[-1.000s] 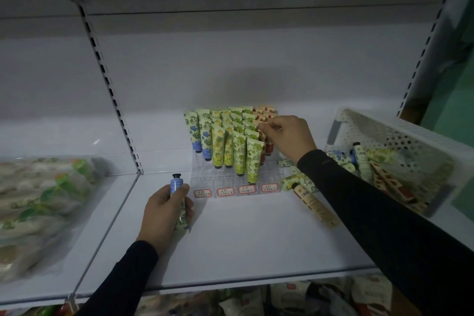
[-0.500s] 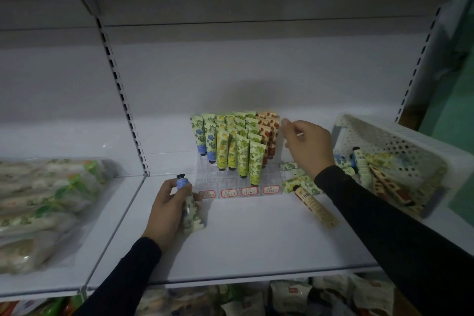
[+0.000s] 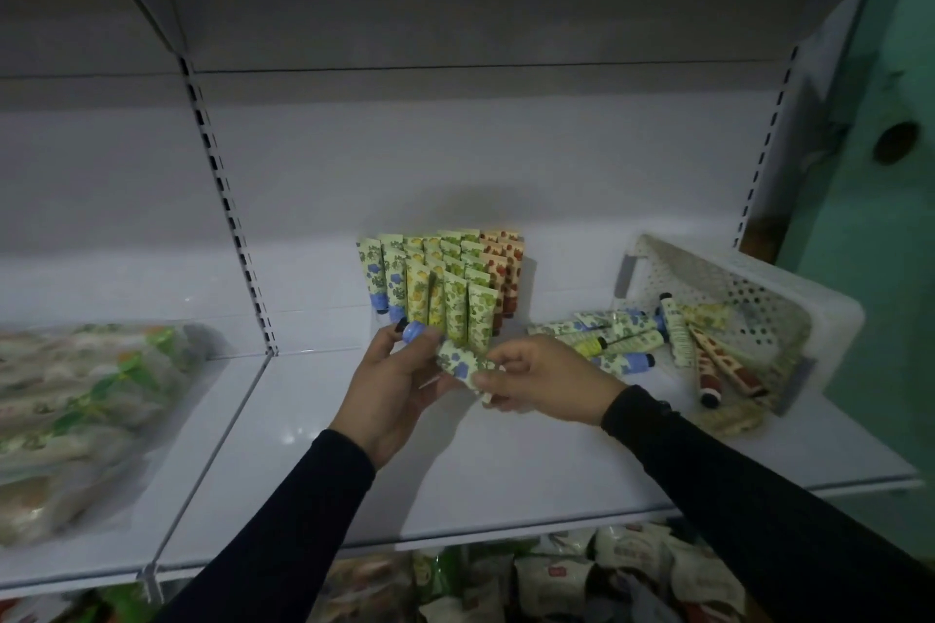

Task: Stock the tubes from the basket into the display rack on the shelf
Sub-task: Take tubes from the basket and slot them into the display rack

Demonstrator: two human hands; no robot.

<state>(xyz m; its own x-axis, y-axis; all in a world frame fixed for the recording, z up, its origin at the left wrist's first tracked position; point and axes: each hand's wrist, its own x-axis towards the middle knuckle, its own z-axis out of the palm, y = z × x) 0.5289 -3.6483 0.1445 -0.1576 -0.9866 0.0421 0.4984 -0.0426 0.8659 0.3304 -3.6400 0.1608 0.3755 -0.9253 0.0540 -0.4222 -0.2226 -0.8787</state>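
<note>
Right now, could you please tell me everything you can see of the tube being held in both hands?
The tube is pale green with a blue flower print and a blue cap at its upper left end; it looks like soft plastic. It lies tilted in the air just in front of the display rack. The left hand holds the cap end, and the right hand pinches the flat crimped end.

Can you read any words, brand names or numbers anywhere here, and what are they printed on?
None can be read.
Tubes in the rack: floral print only, lettering too small.
Tube in the hands: blurred.
Bags on the lower shelf: red labels, too blurred.
Packs at left: blurred.
</note>
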